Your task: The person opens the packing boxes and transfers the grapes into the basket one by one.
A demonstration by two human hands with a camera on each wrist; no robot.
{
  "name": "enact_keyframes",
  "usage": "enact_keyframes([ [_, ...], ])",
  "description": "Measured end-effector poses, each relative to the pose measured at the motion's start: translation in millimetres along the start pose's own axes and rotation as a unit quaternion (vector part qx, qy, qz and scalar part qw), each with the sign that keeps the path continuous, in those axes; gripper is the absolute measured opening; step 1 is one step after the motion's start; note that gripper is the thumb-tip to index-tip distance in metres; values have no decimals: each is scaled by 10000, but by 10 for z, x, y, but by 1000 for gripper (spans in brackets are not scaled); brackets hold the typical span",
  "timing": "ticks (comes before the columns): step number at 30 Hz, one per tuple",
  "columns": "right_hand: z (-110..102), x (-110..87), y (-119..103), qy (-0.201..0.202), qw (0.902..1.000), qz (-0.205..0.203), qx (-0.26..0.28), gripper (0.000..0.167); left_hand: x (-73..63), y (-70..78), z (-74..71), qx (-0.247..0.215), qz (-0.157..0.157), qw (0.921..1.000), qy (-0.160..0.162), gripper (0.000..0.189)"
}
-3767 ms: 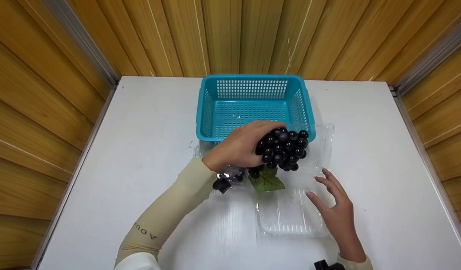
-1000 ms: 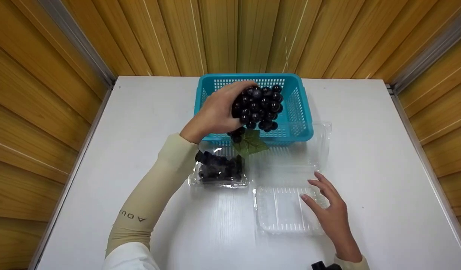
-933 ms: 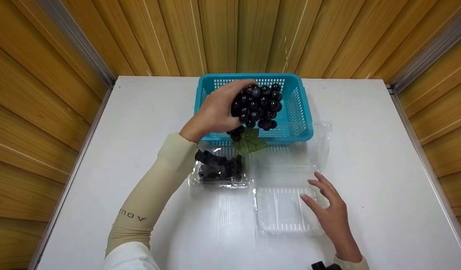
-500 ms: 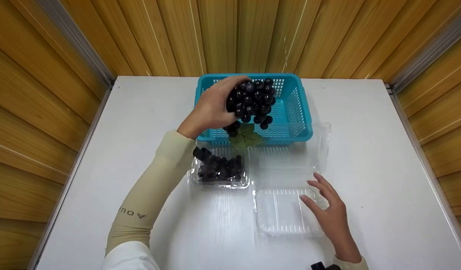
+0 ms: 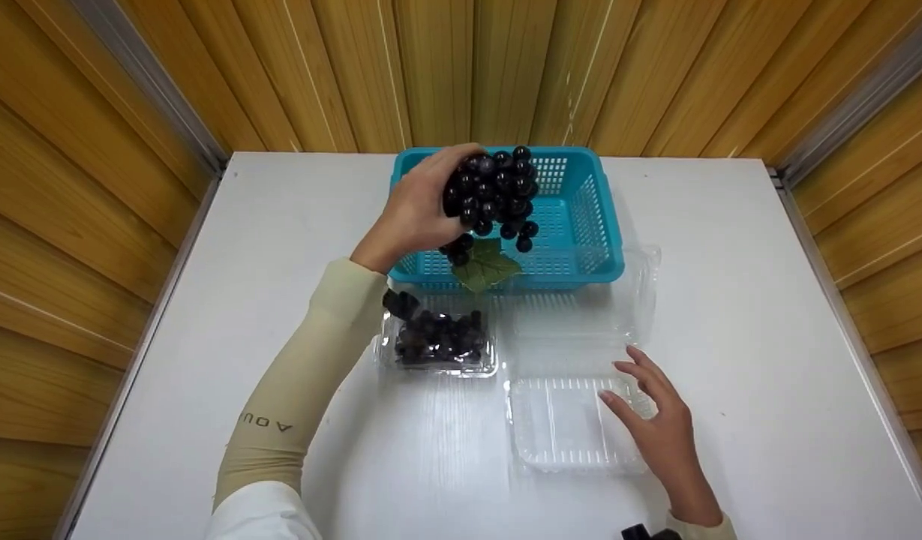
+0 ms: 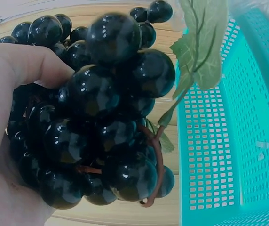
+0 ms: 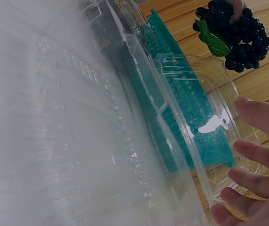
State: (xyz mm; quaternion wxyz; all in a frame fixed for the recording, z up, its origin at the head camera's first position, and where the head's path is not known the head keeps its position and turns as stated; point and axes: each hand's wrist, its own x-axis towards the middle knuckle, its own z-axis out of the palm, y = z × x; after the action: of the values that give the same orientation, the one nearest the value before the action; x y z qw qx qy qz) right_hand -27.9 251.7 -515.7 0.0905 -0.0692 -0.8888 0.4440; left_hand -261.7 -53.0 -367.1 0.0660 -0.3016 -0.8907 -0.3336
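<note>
My left hand [image 5: 415, 202] grips a bunch of black grapes [image 5: 494, 187] and holds it above the left part of a turquoise basket [image 5: 611, 217]. A green leaf [image 5: 485, 266] hangs from the bunch's stem, over the basket's near rim. In the left wrist view, thumb and palm wrap the shiny grapes [image 6: 97, 92], with the basket wall [image 6: 205, 155] to the right. Fingers spread and slightly bent, my right hand [image 5: 667, 424] hovers at the right side of an opened clear plastic clamshell box [image 5: 566, 424] and grips nothing. Its raised lid [image 5: 641, 292] stands in front of the basket.
A closed clear box [image 5: 438, 341] with dark grapes inside stands left of the opened one, by my left forearm. All this sits on a white table [image 5: 776, 360] bounded by wood-panelled walls [image 5: 438, 67]. Black wrist mounts show at both sleeves.
My left hand has carried the grapes from over the clear lid to above the basket, drifting further left and away from me. The right hand stays nearly still.
</note>
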Motion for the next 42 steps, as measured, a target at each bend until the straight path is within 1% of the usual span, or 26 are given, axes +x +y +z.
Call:
enact_keyframes([
  [5, -5, -3, 12, -26, 10000, 32, -61, 46, 12, -43, 3, -65, -10, 9999, 111, 69],
  [9, -6, -7, 25, -37, 9999, 68, -138, 47, 18, -70, 10, -83, -106, 9998, 166, 68],
  [16, -19, -23, 16, 12, 10000, -58, -19, 45, 33, -146, 64, -112, -258, 9994, 218, 69],
  [18, -19, -23, 16, 16, 10000, -43, -87, 46, 33, -170, 82, -99, -309, 9992, 222, 69],
  [23, -17, -29, 23, 26, 9999, 12, -156, 48, 29, -241, 129, -60, -469, 9988, 160, 70],
  [28, -27, -42, 26, 42, 9999, 38, -128, 45, 38, -295, 178, -121, -602, 9981, 114, 72],
  [36, -48, -69, 3, 34, 9999, 81, -81, 45, 110, -370, 279, -83, -820, 9966, 51, 73],
  [39, -49, -81, -7, 27, 9999, 91, -89, 46, 136, -399, 303, -30, -940, 9956, -13, 73],
  [42, -40, -92, -6, 46, 9999, 90, -6, 45, 153, -431, 321, 90, -995, 9950, -56, 74],
])
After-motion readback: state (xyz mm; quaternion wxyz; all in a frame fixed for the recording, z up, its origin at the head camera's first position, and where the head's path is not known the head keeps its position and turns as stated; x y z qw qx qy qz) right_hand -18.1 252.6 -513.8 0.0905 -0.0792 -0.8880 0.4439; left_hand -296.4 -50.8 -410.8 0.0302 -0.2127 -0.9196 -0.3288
